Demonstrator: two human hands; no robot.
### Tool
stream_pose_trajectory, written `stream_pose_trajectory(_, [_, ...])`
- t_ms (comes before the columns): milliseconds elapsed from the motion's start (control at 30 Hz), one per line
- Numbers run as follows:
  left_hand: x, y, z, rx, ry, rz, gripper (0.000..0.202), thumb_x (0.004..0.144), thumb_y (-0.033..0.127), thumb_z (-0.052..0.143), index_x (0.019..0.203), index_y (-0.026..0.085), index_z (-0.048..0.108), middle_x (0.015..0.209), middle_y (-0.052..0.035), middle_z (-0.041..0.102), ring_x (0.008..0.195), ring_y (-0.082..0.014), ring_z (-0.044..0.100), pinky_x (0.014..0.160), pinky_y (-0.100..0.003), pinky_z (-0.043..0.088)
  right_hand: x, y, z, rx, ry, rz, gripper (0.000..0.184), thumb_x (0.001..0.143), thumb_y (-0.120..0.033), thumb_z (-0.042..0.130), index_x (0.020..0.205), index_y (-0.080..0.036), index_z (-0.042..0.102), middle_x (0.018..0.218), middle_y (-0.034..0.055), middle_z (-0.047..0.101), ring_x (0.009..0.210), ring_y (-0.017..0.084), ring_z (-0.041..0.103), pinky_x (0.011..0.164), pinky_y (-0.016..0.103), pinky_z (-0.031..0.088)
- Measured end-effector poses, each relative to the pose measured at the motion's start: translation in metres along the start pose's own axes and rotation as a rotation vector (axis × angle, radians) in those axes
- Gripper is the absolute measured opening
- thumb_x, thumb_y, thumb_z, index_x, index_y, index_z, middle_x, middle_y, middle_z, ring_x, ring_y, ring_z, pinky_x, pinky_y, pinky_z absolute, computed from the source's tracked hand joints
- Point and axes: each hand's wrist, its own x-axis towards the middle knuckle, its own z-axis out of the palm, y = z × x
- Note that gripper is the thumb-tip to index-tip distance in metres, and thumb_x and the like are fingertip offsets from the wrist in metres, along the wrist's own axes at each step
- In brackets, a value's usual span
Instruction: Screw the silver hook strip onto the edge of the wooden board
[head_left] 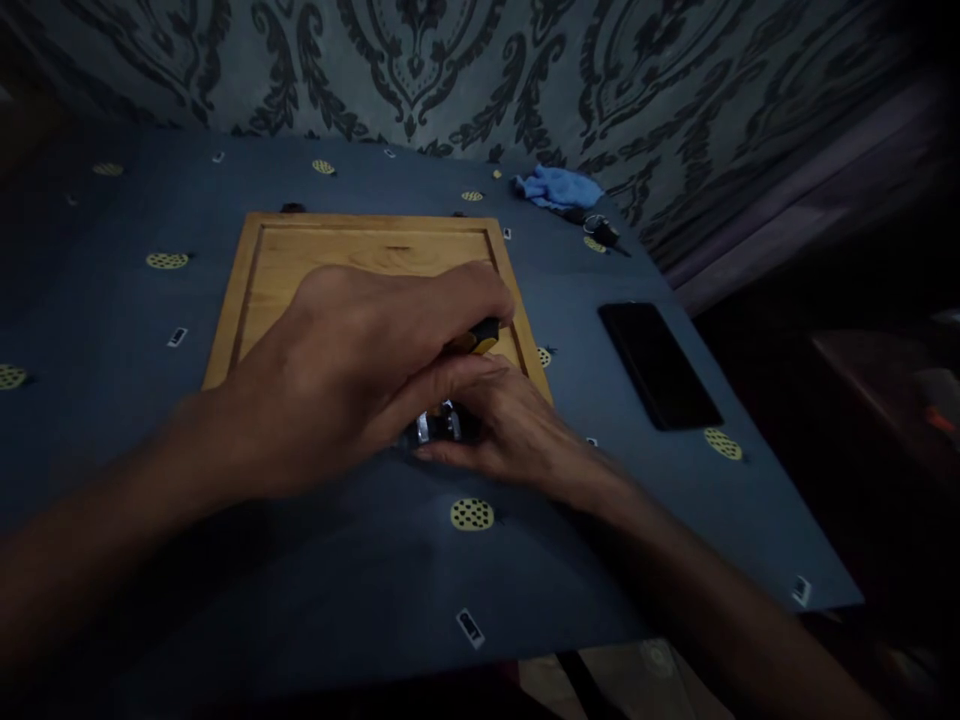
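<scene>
My left hand (352, 370) is closed around a tool with a black and yellow handle (480, 337), most of it hidden under the fingers. My right hand (510, 425) lies beside it at the near edge of a wooden board (300, 250), fingers curled over a small shiny metal object (439, 425) that I cannot make out. Both hands meet over the board's front right corner, on the dark blue tabletop (337, 580).
A black phone (660, 365) lies flat to the right of the board. A blue cloth (559, 188) and a small dark bunch, perhaps keys (604, 232), sit at the far right corner. The table's right and near edges drop off into darkness. Patterned wall behind.
</scene>
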Motion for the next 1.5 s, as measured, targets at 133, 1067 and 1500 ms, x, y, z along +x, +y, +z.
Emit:
stream_pose_trajectory(133, [-0.0018, 0.002, 0.0014, 0.085, -0.017, -0.034, 0.019, 0.1, 0.035, 0.05, 0.096, 0.02, 0.059, 0.088, 0.0031, 0.075, 0.066, -0.0077, 0.068, 0.053, -0.018, 0.042, 0.0002, 0.0001, 0.0004, 0.0, -0.002, -0.001, 0.045, 0.084, -0.052, 0.072, 0.114, -0.019, 0.064, 0.095, 0.0066, 0.062, 0.089, 0.026, 0.056, 0.075, 0.039, 0.042])
stream_pose_trajectory(1067, [-0.0022, 0.0051, 0.0052, 0.044, 0.043, -0.081, 0.022, 0.099, 0.037, 0.051, 0.09, 0.018, 0.059, 0.079, 0.0006, 0.073, 0.064, -0.0104, 0.068, 0.048, -0.023, 0.038, 0.003, -0.0013, -0.0032, 0.042, -0.029, 0.007, 0.048, 0.083, -0.052, 0.074, 0.114, -0.015, 0.064, 0.096, 0.0076, 0.061, 0.088, 0.025, 0.055, 0.075, 0.038, 0.043])
stream_pose_trajectory(1500, [-0.0035, 0.0074, 0.0016, 0.07, 0.039, -0.144, 0.026, 0.097, 0.041, 0.053, 0.098, 0.018, 0.064, 0.083, -0.0004, 0.072, 0.066, -0.0124, 0.066, 0.053, -0.028, 0.037, -0.001, 0.0052, -0.0007, 0.071, -0.048, 0.007, 0.044, 0.086, -0.054, 0.07, 0.108, -0.017, 0.065, 0.103, 0.0096, 0.064, 0.097, 0.028, 0.058, 0.083, 0.043, 0.046])
